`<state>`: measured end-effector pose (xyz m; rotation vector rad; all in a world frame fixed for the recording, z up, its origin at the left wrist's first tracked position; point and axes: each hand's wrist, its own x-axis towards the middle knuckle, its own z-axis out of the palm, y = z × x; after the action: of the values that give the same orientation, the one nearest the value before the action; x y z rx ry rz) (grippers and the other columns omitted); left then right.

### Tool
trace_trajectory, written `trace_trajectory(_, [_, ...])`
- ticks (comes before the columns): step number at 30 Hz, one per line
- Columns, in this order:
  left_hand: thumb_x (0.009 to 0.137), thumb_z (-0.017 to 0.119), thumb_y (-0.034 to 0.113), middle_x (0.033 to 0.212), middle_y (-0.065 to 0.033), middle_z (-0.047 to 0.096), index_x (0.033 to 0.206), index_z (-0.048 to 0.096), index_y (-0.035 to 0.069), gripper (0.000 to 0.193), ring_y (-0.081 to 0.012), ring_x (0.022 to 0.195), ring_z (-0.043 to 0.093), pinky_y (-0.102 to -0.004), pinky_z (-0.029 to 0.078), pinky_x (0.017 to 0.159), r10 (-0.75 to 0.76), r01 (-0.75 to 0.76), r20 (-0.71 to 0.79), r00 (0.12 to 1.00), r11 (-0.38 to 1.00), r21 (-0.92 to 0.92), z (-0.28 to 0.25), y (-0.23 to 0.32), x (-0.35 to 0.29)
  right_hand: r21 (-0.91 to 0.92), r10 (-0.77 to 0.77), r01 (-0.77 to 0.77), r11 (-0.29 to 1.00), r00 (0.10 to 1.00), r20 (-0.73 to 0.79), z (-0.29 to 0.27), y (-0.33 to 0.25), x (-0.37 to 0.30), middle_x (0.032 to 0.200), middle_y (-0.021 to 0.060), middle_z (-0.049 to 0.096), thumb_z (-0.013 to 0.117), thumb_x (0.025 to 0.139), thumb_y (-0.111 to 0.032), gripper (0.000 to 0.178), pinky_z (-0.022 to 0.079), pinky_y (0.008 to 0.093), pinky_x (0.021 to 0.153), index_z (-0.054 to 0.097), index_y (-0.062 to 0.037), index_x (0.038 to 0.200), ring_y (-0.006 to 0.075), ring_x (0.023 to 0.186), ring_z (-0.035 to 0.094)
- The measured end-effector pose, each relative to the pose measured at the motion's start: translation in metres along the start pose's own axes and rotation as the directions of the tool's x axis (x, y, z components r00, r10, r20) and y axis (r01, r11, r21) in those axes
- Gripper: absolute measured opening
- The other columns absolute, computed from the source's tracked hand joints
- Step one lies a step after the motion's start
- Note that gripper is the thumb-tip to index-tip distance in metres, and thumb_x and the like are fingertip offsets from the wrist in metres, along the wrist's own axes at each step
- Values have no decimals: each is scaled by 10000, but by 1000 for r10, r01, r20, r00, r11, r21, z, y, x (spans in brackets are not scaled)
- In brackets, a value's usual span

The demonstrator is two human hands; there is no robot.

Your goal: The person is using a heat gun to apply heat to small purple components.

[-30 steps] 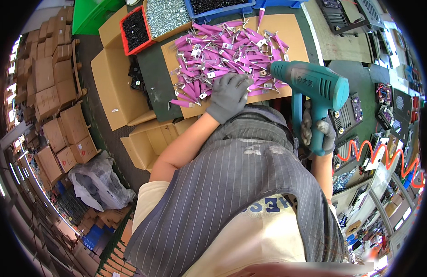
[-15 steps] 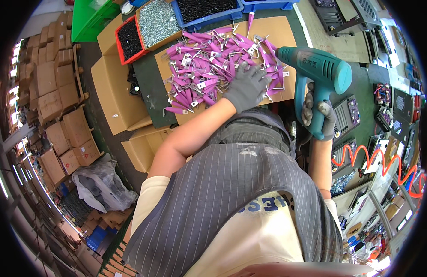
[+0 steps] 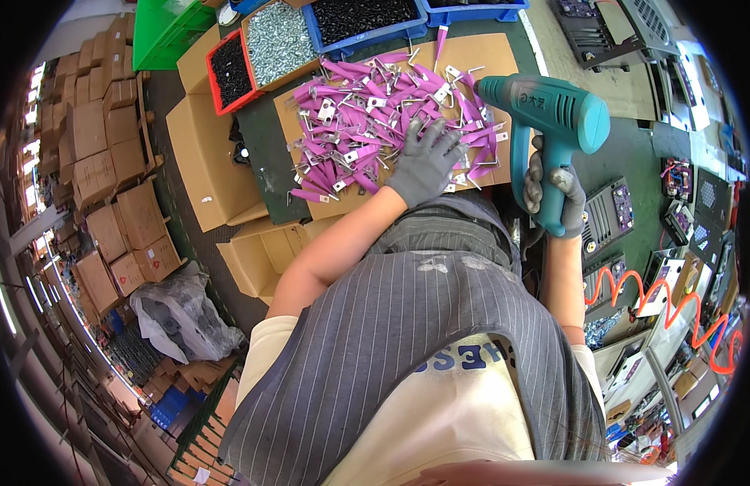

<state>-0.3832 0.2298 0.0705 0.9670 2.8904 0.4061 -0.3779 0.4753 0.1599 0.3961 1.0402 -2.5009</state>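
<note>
A teal heat gun (image 3: 553, 113) is in my right hand (image 3: 557, 194), whose gloved fingers wrap round its handle. Its dark nozzle points left, over the right edge of a heap of small metal terminal pieces in purple sleeves (image 3: 354, 121). The heap lies on a flat cardboard sheet (image 3: 496, 61). My left hand (image 3: 427, 162), in a dark grey glove, rests at the near side of the heap with fingers spread. Nothing shows gripped in it; what lies under the palm is hidden.
Behind the heap stand a red bin of black parts (image 3: 230, 73), a box of silvery screws (image 3: 279, 44) and a blue bin of black screws (image 3: 365, 16). An open carton (image 3: 198, 154) is at the left. An orange coiled hose (image 3: 675, 304) hangs at the right.
My left hand has drawn slightly left and its fingers have spread wider. The heat gun has shifted a little left, still in my right hand.
</note>
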Motion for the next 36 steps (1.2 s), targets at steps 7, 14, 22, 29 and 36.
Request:
trace_trajectory(7, [720,694,251,1342,-43,493,1220,581,200,515,-299,1301,365,-537,189,1085,-36,35,-44,998,999,-24,-7,1,-9,9,17,-17,1000,999,-41,-2,-3,-10,798,84,510,677,724,-251,686,447,257,392,387,26,1281,149,511,509])
trace_trajectory(14, [734,660,241,1362,-49,480,1248,567,202,524,-306,1292,368,-526,193,1084,-43,41,-67,997,999,-32,1,2,-12,0,44,-45,999,997,-61,-7,-6,-32,795,84,509,680,724,-247,680,461,253,395,381,30,1268,151,506,514])
trace_trajectory(22, [738,656,258,1394,-41,449,1171,608,164,445,-322,1293,361,-573,203,1073,-28,25,-91,995,999,-43,6,1,-12,-57,94,-101,993,989,-114,-4,-12,-48,766,82,520,695,703,-255,697,467,253,383,390,37,1258,153,508,545])
trace_trajectory(29, [728,661,263,1383,-31,456,1189,599,197,470,-310,1292,362,-552,199,1077,-31,29,-74,997,999,-29,8,2,-13,-54,107,-116,992,983,-147,-3,-12,-54,762,79,523,692,705,-257,692,471,254,390,392,36,1255,151,508,549])
trace_trajectory(36, [744,653,280,1278,-38,517,1256,548,185,532,-286,1266,383,-502,220,1070,-25,26,-184,983,1000,2,-13,8,12,-42,80,-86,995,989,-128,-3,-11,-54,780,82,520,682,715,-242,675,475,255,395,388,35,1255,150,511,544])
